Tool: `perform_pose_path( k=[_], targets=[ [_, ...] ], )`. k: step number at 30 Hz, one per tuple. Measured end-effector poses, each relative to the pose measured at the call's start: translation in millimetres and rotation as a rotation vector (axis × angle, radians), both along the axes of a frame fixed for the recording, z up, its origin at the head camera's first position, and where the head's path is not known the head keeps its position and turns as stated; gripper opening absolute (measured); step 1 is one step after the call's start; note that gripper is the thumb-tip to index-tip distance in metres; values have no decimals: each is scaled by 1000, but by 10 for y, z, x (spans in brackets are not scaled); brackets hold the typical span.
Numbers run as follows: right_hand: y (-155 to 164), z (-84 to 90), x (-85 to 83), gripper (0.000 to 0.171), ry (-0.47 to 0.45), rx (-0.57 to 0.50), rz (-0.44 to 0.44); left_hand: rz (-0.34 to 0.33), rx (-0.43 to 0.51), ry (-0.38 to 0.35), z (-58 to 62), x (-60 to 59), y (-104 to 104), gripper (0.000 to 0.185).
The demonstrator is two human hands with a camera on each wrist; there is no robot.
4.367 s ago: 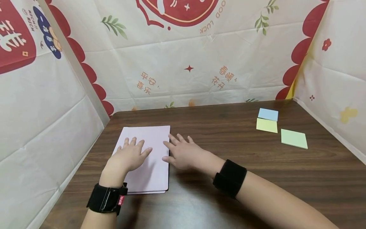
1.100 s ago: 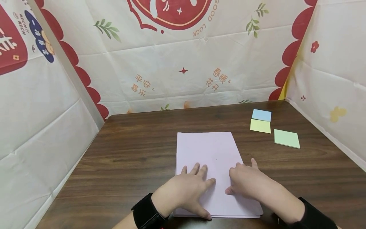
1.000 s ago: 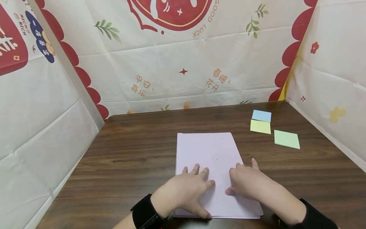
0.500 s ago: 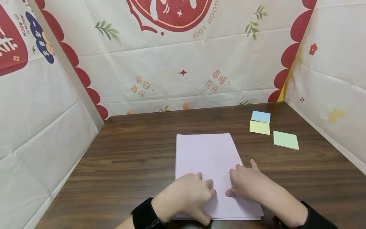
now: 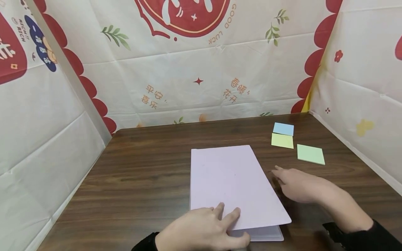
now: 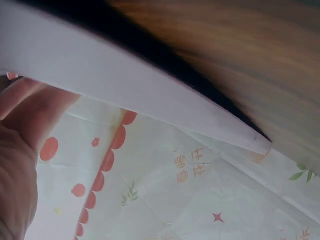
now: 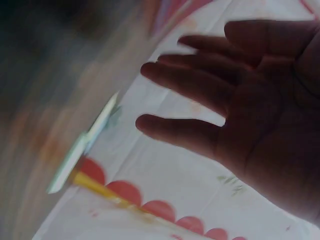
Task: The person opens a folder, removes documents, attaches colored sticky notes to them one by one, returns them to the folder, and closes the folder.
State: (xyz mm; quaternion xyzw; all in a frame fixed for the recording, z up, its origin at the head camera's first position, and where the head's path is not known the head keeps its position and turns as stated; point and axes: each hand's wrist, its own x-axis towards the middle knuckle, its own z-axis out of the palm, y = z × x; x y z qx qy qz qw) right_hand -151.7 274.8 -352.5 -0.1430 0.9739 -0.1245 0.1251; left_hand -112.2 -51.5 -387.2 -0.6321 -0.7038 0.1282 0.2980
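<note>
A pale lilac folder or notebook [image 5: 232, 181] lies on the wooden table, its right near corner raised above the whitish layer [image 5: 267, 234] beneath. My left hand [image 5: 204, 228] rests at its near edge, fingers spread over the cover and thumb in front of that edge. In the left wrist view, the left hand [image 6: 20, 145] shows beside the folder's long pale side [image 6: 115, 75]. Off the folder's right side, my right hand [image 5: 301, 184] hovers over the table. The right wrist view shows that right hand [image 7: 260, 110] with loosely extended fingers and nothing in the palm.
At the back right lie a blue sticky note pad [image 5: 283, 129], a yellow one [image 5: 282, 141] touching it, and a green one [image 5: 310, 154] nearer me. Printed white cloth [image 5: 176, 83] walls the table at the back and both sides.
Earlier the folder moved from the left to the middle. Since half a second ago, its near right corner has risen, my right hand has left it rightward, and my left fingers have straightened.
</note>
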Motion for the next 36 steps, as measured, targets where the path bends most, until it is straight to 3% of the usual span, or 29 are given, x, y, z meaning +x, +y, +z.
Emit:
perform_pose_path(
  k=[3,7,12,16,19,21,29,36],
  targets=[
    [91,-84,25,60,-44,4,21,31,-17,24,-13,31,-47,40],
    [3,-252,188,66,-10,18,73,50,27,73,13,49,-103,42],
    [-160,-371,423,64,53,5,125,28,53,102,57,53,-159,37],
    [-222,-401,514,68,92,6,174,13,83,145,83,54,-177,29],
    [-260,-379,513,76,119,57,195,-33,175,219,142,16,-171,20],
    [-294,-350,496,80,103,102,191,-74,233,229,192,-24,-166,17],
    [-361,-267,397,79,-2,170,183,-250,322,274,478,-237,-226,17],
    [-345,-214,353,83,-88,170,136,-285,433,245,682,-346,-380,13]
  ],
)
